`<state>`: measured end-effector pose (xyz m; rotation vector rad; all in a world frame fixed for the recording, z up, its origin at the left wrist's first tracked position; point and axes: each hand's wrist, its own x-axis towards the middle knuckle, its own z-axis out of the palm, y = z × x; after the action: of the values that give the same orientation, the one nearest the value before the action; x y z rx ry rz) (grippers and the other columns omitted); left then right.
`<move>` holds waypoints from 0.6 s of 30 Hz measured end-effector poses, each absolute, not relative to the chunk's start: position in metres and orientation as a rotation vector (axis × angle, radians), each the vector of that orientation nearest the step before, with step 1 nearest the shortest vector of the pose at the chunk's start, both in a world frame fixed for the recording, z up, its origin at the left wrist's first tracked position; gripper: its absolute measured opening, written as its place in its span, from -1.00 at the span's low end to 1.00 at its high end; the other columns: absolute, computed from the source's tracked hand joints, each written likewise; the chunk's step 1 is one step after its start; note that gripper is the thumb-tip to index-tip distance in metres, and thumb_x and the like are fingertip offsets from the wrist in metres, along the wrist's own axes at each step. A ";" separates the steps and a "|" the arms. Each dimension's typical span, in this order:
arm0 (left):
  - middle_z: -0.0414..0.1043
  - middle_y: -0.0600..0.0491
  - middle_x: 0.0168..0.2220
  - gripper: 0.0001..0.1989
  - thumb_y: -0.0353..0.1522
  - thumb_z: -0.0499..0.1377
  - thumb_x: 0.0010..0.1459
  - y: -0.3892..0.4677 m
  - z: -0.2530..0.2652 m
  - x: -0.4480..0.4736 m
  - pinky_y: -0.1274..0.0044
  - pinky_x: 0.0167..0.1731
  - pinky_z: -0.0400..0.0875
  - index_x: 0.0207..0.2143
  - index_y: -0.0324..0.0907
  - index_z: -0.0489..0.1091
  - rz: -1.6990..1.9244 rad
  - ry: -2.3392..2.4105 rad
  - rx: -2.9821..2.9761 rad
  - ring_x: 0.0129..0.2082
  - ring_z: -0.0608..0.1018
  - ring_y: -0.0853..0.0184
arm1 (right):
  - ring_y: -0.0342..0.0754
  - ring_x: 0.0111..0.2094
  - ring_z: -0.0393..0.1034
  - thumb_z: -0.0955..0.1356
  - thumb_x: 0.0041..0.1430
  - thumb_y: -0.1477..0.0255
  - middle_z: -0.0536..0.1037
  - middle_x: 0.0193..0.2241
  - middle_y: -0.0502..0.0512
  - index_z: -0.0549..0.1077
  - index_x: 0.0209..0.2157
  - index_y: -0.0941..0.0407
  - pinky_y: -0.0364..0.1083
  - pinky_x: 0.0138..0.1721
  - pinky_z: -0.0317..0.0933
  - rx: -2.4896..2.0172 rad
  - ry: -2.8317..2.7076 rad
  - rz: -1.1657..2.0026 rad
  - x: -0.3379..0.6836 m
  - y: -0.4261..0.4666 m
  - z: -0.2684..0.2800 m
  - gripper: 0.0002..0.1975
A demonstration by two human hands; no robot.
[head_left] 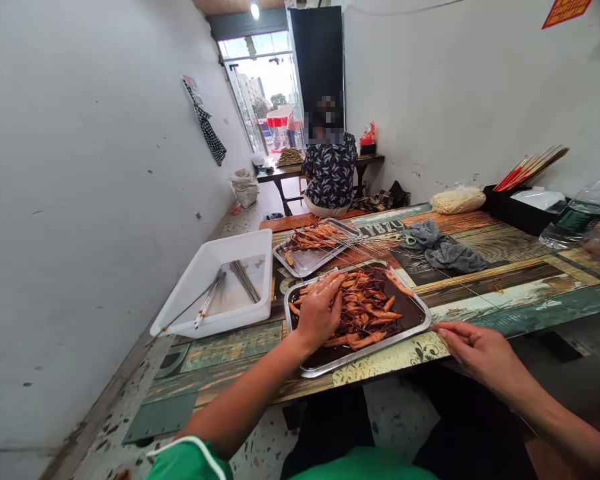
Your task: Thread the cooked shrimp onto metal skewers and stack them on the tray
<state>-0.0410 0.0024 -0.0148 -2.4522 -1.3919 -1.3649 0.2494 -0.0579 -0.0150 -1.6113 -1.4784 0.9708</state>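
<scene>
A skewered piece [399, 281] is held over the right side of the near tray [365, 351].
The skewer [434, 326] is pinched by the right hand's [480, 348] fingers just beside the tray; whether anything is gripped by the left hand [323, 305], over the tray's heap [367, 307], cannot be told. The piece could be lost to a jerk, sauce [410, 317] spilled by a bumped rim.

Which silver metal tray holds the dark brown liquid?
The nearer rectangular silver metal tray, with the left hand over its orange-brown pieces; the farther silver metal tray shows bare metal on its floor.
</scene>
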 end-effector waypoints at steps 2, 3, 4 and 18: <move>0.38 -0.10 0.03 -0.66 -0.47 0.03 0.16 0.004 -0.019 -0.040 0.35 0.05 0.32 0.01 -0.20 0.31 -1.333 -1.348 -2.467 0.06 0.40 0.28 | -0.03 -0.45 0.48 0.31 0.04 0.24 0.61 -0.45 0.08 0.56 -0.34 0.12 -0.14 -0.46 0.32 -1.612 -1.703 0.691 0.254 -0.061 -0.013 -0.71; 0.39 -0.10 0.02 -0.67 -0.47 0.03 0.16 0.004 -0.020 -0.039 0.36 0.06 0.32 -0.01 -0.21 0.32 -1.322 -1.333 -2.475 0.06 0.40 0.29 | 0.01 -0.37 0.51 0.28 0.07 0.26 0.62 -0.37 0.08 0.56 -0.32 0.10 -0.12 -0.38 0.34 -1.611 -1.801 0.552 0.257 -0.063 -0.013 -0.72; 0.39 -0.10 0.02 -0.68 -0.47 0.03 0.16 0.003 -0.020 -0.039 0.36 0.05 0.32 -0.02 -0.21 0.33 -1.315 -1.321 -2.482 0.05 0.41 0.29 | 0.03 -0.33 0.52 0.26 0.11 0.29 0.63 -0.33 0.07 0.56 -0.28 0.08 -0.10 -0.34 0.35 -1.610 -1.897 0.420 0.260 -0.064 -0.014 -0.72; 0.42 -0.10 -0.02 -0.70 -0.49 0.06 0.14 0.002 -0.025 -0.043 0.34 0.02 0.36 -0.05 -0.21 0.34 -1.359 -1.314 -2.419 0.01 0.44 0.28 | 0.03 -0.54 0.50 0.21 -0.10 0.78 0.62 -0.45 0.20 0.46 -0.11 0.27 -0.12 -0.59 0.30 -1.506 -2.840 -0.448 0.261 -0.033 -0.030 -0.52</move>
<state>-0.0433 0.0024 -0.0254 -2.4185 -1.3139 -1.3590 0.2605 -0.0335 -0.0303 -1.5065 -2.8397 -0.4477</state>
